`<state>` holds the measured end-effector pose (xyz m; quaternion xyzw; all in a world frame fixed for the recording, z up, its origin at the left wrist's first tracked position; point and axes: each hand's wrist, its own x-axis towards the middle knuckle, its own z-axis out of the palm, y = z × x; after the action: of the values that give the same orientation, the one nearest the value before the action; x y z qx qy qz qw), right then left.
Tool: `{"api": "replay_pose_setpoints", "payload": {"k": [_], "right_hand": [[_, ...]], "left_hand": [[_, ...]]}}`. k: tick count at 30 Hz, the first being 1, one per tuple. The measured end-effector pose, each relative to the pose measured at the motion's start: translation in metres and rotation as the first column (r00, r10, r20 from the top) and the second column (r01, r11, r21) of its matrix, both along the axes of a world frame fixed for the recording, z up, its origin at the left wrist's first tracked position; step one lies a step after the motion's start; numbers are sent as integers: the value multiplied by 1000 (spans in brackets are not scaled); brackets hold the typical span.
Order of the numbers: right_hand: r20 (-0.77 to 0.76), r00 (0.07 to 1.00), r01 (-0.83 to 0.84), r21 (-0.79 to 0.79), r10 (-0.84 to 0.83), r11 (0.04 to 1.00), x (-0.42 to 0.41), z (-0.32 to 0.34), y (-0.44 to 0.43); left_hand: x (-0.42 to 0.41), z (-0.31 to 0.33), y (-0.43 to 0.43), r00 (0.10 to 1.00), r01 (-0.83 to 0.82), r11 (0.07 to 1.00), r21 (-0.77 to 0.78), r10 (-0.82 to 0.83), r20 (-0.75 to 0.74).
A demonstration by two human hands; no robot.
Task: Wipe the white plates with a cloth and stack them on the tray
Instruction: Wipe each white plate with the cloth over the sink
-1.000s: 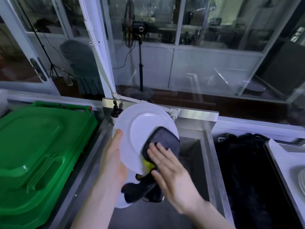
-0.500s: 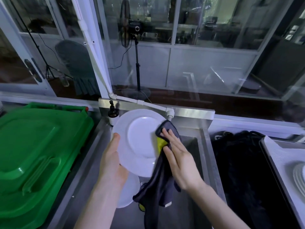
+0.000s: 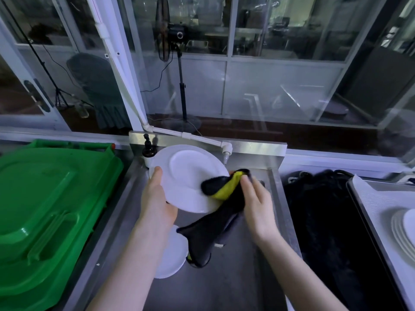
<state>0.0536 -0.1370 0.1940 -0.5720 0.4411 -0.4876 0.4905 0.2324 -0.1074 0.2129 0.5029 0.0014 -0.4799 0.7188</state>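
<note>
Head view: plate and cloth held over the sink.
The left hand (image 3: 157,199) grips the white plate (image 3: 186,173) by its left rim, thumb on its face, above the sink (image 3: 235,288). The right hand (image 3: 258,204) has its grip closed on the dark cloth (image 3: 215,223), pressing it against the plate's right rim. Stacked plates (image 3: 402,234) lie on the tray (image 3: 368,194).

The plate (image 3: 188,176) is plain white. The cloth (image 3: 215,223) is black with a bright yellow patch, and the yellow shows at the top fold. A second plate (image 3: 173,259) is white too. The sink (image 3: 224,288) is shiny grey. The big bin lid (image 3: 49,209) is bright green. The stacked plates (image 3: 402,234) are white on a pale grey tray (image 3: 379,198). The pipe (image 3: 190,136) is white, and the pump bottle (image 3: 148,150) has a black top.
</note>
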Motion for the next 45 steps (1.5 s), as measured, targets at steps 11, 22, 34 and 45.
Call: {"api": "replay_pose_setpoints", "payload": {"k": [11,22,34,45], "right_hand": [[-668,684,-187,-548,-292,815,-16,-22,-1],[-435,788,-15,-722,-437,691,-49,27,-24],[-195,981,35,126,-9,991,-122,10,-44],[-31,975,222,108,-220,969,-184,27,-4]], "left_hand": [[12,11,4,989,128,991,-34,-125,75],[-10,16,-8,956,237,968,78,-247,160],[-51,-12,3,721,160,978,135,-209,660],[-105,2,-21,803,277,955,105,-290,520]]}}
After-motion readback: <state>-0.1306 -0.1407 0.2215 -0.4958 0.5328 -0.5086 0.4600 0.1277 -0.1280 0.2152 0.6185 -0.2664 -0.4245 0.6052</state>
